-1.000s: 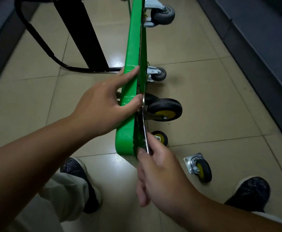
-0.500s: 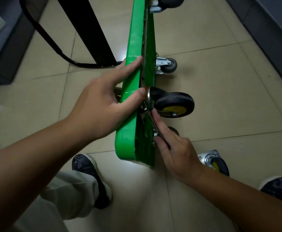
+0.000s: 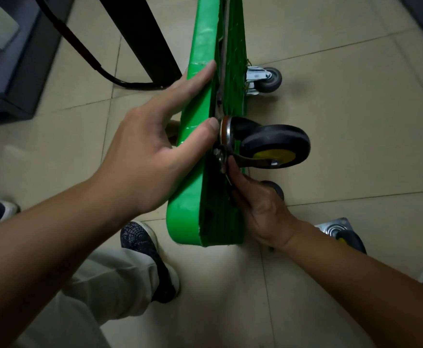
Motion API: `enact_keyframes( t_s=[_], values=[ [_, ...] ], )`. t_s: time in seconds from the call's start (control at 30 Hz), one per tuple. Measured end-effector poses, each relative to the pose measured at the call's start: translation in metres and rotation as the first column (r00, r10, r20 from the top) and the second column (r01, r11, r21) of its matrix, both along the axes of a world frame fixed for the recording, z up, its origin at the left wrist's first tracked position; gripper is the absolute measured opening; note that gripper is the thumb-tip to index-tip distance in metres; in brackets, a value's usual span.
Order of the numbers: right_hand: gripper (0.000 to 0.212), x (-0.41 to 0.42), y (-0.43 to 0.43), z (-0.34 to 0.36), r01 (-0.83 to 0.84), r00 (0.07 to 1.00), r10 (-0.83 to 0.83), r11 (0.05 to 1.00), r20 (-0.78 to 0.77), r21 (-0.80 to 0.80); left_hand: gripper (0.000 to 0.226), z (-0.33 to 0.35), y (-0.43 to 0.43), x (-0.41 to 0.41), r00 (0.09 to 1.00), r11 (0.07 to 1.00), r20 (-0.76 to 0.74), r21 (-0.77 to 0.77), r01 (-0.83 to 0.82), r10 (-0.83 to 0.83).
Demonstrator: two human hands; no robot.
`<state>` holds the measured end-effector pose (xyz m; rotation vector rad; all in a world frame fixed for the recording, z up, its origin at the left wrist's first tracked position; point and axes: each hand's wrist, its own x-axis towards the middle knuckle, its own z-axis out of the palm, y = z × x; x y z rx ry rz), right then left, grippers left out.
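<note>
Your left hand [image 3: 150,156] grips the deck [image 3: 193,172] edge, thumb against the plate [image 3: 223,136] of the caster [image 3: 273,144]. Your right hand [image 3: 258,207], just below the caster, pinches the plate's lower end. Loose caster [image 3: 341,234] on floor [image 3: 356,121] by right wrist.

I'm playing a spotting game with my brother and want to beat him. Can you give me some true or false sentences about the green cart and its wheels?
1. The left hand holds the top edge of the green plastic cart deck, which stands on its side. True.
2. The big black wheel with the yellow hub lies loose on the floor. False: it sits against the deck's underside.
3. The right hand swings a hammer. False: no hammer shows; its fingers are at the big wheel's metal mount.
4. A loose black wheel on a silver square plate lies on the beige tiled floor. True.
</note>
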<state>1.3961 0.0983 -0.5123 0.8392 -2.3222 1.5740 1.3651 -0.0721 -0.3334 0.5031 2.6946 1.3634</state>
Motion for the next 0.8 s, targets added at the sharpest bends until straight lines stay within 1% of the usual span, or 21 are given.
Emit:
enact_keyframes(
  t_s=[0.1,0.2,0.33,0.4,0.47,0.57,0.7,0.8],
  values=[
    [0.060,0.003,-0.004,0.003,-0.022,0.998,0.025,0.999,0.055,-0.046,0.063,-0.002,-0.001,0.000,1.000,1.000,0.000,-0.017,-0.004,0.004],
    [0.056,0.010,-0.006,0.007,-0.020,0.993,0.021,1.000,0.113,-0.009,0.062,-0.004,-0.003,0.000,1.000,1.000,0.011,-0.012,-0.007,0.007],
    [0.055,0.030,-0.009,0.019,0.028,0.985,-0.038,0.998,0.168,0.063,0.061,-0.005,-0.005,-0.002,1.000,1.000,0.010,-0.017,-0.003,0.003],
    [0.058,0.042,-0.011,0.029,0.042,0.974,-0.062,0.995,0.216,0.095,0.060,-0.005,-0.006,-0.003,1.000,1.000,-0.006,-0.029,-0.003,0.003],
    [0.061,0.054,-0.012,0.038,0.071,0.957,-0.104,0.989,0.272,0.128,0.060,-0.005,-0.005,-0.003,1.000,0.998,-0.024,-0.055,-0.017,0.016],
    [0.060,0.062,-0.011,0.049,0.119,0.921,-0.178,0.976,0.348,0.184,0.060,-0.005,-0.004,-0.003,0.997,0.996,-0.065,-0.084,-0.034,0.029],
    [0.063,0.066,-0.007,0.067,0.165,0.910,-0.238,0.959,0.338,0.231,0.062,-0.001,-0.002,-0.002,0.997,0.992,-0.063,-0.112,-0.049,0.042],
    [0.062,0.077,-0.013,0.085,0.188,0.887,-0.265,0.955,0.378,0.229,0.062,0.002,-0.004,0.000,0.999,0.996,-0.015,-0.077,-0.035,0.034]
  ],
)
